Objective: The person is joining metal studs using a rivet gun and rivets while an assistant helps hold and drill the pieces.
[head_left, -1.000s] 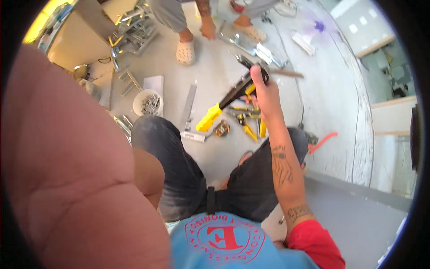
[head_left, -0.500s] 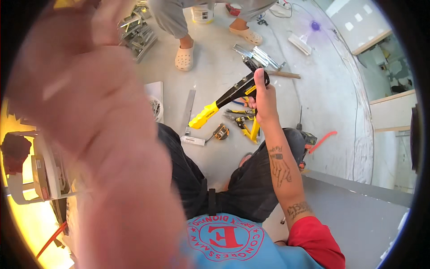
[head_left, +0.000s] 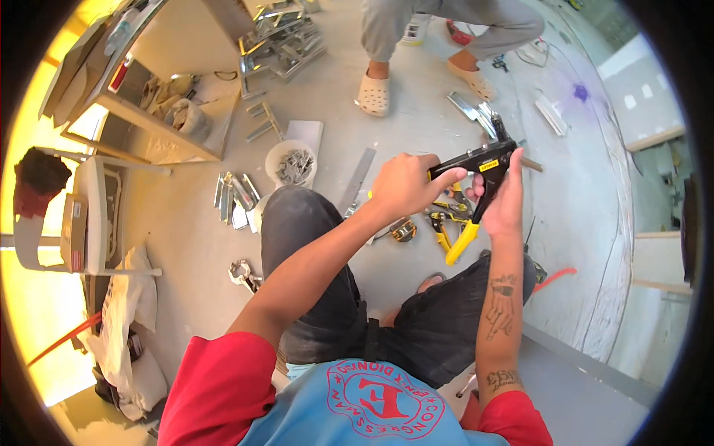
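I'm sitting on the bare concrete floor [head_left: 320, 97] of a building site or fit-out workshop. Cut metal channel pieces [head_left: 279, 41] lie in heaps, a white bucket of small metal parts [head_left: 291, 162] stands near my knee, pliers and snips [head_left: 439, 223] are scattered about, and another person in sandals [head_left: 374, 93] crouches nearby.

Head-worn fisheye view, looking steeply down over the person's own chest and lap.

The lens sits close above both forearms, which rise from the lower edge to the left hand [head_left: 405, 186] and right hand [head_left: 504, 201] near centre. Beyond the hands lies the concrete floor [head_left: 320, 89], its straight edges bending toward the dark round rim; only this one view is given.
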Motion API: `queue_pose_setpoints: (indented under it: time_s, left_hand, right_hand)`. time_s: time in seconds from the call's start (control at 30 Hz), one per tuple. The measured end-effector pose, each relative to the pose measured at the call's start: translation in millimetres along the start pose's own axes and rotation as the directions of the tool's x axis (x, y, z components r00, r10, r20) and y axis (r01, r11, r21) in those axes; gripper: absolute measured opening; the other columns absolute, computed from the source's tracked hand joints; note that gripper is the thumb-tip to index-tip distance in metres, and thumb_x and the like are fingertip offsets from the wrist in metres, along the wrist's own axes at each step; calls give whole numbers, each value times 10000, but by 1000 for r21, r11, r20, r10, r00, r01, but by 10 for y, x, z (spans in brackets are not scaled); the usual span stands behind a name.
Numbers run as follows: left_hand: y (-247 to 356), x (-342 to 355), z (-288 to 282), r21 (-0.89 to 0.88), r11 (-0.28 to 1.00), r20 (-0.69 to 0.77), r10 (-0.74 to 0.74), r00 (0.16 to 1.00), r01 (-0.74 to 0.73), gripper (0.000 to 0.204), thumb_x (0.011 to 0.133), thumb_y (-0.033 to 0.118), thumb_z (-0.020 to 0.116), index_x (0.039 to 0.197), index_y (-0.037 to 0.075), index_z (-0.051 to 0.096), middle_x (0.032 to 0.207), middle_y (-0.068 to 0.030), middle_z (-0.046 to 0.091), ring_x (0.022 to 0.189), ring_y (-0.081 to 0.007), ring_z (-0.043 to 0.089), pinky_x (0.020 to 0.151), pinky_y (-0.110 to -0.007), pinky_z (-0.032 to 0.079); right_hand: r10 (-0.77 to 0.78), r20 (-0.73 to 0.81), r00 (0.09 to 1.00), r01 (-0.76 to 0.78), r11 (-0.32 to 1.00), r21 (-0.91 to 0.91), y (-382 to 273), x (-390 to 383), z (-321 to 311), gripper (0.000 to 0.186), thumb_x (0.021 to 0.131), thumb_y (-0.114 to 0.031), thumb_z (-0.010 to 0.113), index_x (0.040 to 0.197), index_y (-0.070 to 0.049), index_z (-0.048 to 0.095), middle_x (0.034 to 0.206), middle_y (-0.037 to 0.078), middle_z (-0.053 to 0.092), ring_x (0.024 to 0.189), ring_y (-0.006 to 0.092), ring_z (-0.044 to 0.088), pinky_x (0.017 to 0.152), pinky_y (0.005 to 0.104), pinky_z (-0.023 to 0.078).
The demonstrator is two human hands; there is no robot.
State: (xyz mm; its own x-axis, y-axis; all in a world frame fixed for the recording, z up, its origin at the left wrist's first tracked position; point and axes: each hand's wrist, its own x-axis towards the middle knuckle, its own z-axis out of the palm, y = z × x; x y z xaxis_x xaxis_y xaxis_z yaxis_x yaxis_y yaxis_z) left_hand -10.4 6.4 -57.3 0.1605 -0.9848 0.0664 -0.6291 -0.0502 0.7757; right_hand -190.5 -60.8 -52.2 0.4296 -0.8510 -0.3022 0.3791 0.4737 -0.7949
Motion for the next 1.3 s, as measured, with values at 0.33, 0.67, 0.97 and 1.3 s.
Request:
queue_pose_setpoints:
  time_s: [0.33,0.67,0.97,1.3]
  left_hand:
    - [-114,-76,295,-718,650,185,-167,968,250,651,900,599,519,845,-32,672,618,-48,556,505,-117,503,497,-301,428]
    - [-271,-164,740,-613,448,529,-380,759,651,648,939,645,324,809,40,518,634,-45,478,499,-150,480,465,-309,428]
    - [-298,-84,576,-609,611,450,-259,855,506,721,945,645,309,982,-24,574,724,-93,579,640,-208,575,604,-328,463]
    - [-95,135,-112,-301,954,-223,-69,972,-2,673,930,565,478,1242,-32,497,1056,-221,634,962,-306,628,816,-398,490]
  right_hand:
    - [168,240,956,-193,978,82,230,13,193,604,900,-470,583,1305,-33,477,1223,123,557,1105,220,526,922,391,399]
    - [391,-73,918,-396,915,-81,504,203,-67,469,894,-377,621,1223,-45,580,988,102,631,862,198,561,786,347,434]
    - [200,-33,979,-203,962,-185,446,195,15,256,923,-278,609,1023,-42,611,942,81,657,905,199,627,801,353,495]
    - [-161,40,986,163,984,-74,282,78,165,324,911,-244,648,1132,-18,575,996,68,626,917,142,605,794,292,492]
